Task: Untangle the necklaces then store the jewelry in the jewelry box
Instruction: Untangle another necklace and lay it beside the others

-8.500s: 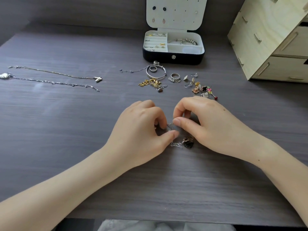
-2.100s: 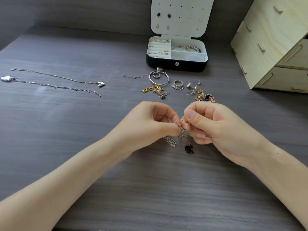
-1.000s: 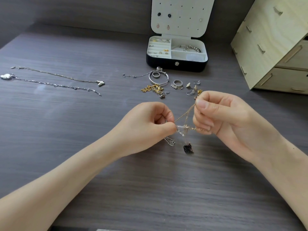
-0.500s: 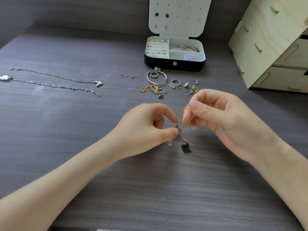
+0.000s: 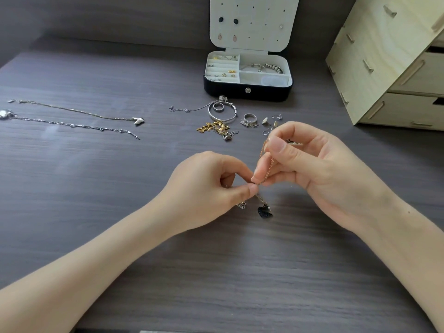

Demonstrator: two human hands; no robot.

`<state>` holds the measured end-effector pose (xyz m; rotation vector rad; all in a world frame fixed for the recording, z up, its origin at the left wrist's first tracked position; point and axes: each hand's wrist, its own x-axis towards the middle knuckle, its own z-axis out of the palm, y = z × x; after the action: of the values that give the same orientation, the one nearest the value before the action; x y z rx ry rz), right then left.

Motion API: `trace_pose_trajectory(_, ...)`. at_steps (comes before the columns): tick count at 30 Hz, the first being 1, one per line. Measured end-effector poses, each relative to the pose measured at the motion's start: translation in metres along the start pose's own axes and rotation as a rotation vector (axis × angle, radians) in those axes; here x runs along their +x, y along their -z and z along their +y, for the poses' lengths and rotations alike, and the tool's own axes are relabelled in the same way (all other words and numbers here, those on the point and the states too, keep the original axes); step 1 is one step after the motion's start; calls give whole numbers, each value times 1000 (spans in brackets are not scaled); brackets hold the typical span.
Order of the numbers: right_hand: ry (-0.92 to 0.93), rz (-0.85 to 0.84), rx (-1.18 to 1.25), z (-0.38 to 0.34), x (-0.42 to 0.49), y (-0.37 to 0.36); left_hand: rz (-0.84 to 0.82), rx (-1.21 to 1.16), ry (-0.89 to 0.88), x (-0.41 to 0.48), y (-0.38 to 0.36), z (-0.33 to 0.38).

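A thin gold chain (image 5: 267,164) runs between my two hands over the middle of the dark table. My left hand (image 5: 211,188) pinches the knotted part between thumb and forefinger. My right hand (image 5: 310,169) pinches the chain with its fingertips, a loop running up past the thumb. A black pendant (image 5: 264,211) hangs below the pinch, and a bit of silver chain (image 5: 241,205) shows under my left thumb. The jewelry box (image 5: 247,91), black with a white lining, stands open at the back.
Two straightened silver necklaces (image 5: 72,118) lie at the far left. A silver bangle (image 5: 222,114), rings, a gold tangle (image 5: 213,128) and earrings are scattered in front of the box. A wooden drawer unit (image 5: 394,61) stands at the right.
My hands have drawn closer again after pulling the chain apart a second ago. The fingertips now nearly touch and the chain loop stands up along my right thumb.
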<state>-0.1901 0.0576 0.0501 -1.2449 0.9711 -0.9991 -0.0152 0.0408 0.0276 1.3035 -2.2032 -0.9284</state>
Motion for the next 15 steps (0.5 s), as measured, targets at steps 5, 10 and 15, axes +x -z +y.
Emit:
trace_pose_trajectory(5, 52, 62, -156, 3, -1, -3, 12, -37, 21, 2, -1, -2)
trace_pose_trajectory(10, 55, 106, -389, 7, 1, -4, 51, -87, 32, 2, -2, -3)
trace_pose_trajectory(15, 19, 103, -317, 5, 1, -4, 77, -53, 68, 2, -4, -4)
